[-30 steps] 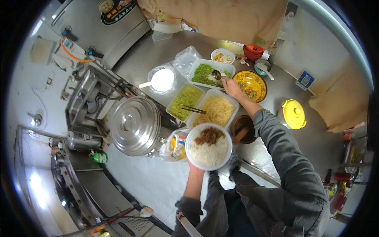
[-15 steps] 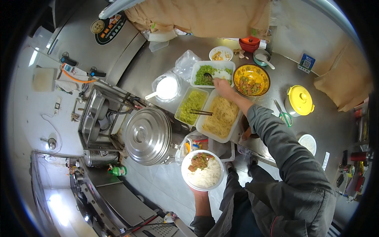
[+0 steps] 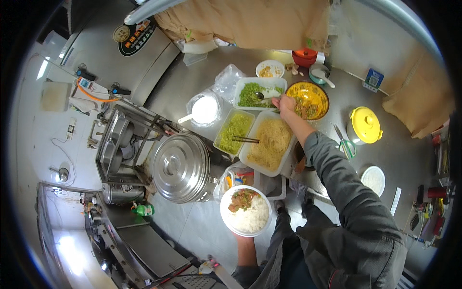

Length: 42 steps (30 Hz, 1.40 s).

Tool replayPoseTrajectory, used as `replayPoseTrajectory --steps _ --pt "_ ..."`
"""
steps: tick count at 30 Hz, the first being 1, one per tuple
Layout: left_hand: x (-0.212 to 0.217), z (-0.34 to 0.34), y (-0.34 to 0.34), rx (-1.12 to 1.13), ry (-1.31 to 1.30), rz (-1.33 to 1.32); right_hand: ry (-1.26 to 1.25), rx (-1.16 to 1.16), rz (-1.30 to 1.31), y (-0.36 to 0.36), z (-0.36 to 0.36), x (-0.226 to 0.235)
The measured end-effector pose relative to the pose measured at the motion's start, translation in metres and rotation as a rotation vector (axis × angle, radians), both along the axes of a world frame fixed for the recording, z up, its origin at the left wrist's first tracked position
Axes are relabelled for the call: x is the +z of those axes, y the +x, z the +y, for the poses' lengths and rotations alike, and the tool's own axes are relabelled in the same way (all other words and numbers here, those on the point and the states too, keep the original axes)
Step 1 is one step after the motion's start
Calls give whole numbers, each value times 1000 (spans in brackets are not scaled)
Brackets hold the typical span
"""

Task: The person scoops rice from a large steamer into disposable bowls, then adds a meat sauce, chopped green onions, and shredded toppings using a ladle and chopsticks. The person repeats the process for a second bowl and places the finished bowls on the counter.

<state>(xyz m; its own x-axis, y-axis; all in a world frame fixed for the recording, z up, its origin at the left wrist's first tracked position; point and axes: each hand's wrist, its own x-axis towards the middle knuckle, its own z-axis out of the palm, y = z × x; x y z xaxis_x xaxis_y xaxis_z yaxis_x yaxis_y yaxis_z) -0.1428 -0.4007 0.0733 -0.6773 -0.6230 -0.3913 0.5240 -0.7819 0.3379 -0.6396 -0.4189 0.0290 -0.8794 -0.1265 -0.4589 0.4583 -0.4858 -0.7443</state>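
Observation:
My left hand (image 3: 243, 237) supports a round white bowl (image 3: 224, 222) from below, filled with white rice (image 3: 249, 214) and a meat-and-vegetable topping (image 3: 242, 199). Between the fingers of my right hand (image 3: 286, 103) is the handle of a metal spoon (image 3: 260, 96). Its head is over chopped green vegetables (image 3: 249, 99) in a white rectangular tub (image 3: 237, 103). Just right of that hand stands a yellow-orange patterned bowl (image 3: 323, 91) with a cooked meat dish inside. Nearer me are a tub of noodles (image 3: 267, 144) and one of pale green shreds (image 3: 234, 131), where chopsticks (image 3: 246, 139) rest.
A large lidded steel pot (image 3: 180, 166) stands left of the tubs. On the steel counter lie green-handled scissors (image 3: 343, 144), a yellow-lidded pot (image 3: 365, 126), a white bowl (image 3: 373, 180) and a plastic-wrapped white container (image 3: 204, 109). Beyond are a small white dish (image 3: 270, 69) and a red pot (image 3: 304, 58).
My right hand has shifted right, towards the patterned bowl, and the spoon has moved slightly right over the greens. My left hand still holds the rice bowl in nearly the same place.

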Motion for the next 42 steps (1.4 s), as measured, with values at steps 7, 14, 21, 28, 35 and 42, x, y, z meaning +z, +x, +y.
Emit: replayPoseTrajectory --steps 7,14,21,28,35,42 --pt "-2 -6 -31 -81 -1 58 -194 -119 135 -25 78 29" --pt "4 -16 -33 -75 6 52 482 120 492 45 210 84" --pt "10 -14 -54 -108 3 57 1114 306 1239 74 258 39" --pt "11 -5 -68 -122 5 75 1294 605 1048 65 257 27" --pt "20 0 -63 -82 -17 55 1298 442 874 45 240 44" --pt "21 14 -58 -71 0 38 1042 433 939 30 234 49"
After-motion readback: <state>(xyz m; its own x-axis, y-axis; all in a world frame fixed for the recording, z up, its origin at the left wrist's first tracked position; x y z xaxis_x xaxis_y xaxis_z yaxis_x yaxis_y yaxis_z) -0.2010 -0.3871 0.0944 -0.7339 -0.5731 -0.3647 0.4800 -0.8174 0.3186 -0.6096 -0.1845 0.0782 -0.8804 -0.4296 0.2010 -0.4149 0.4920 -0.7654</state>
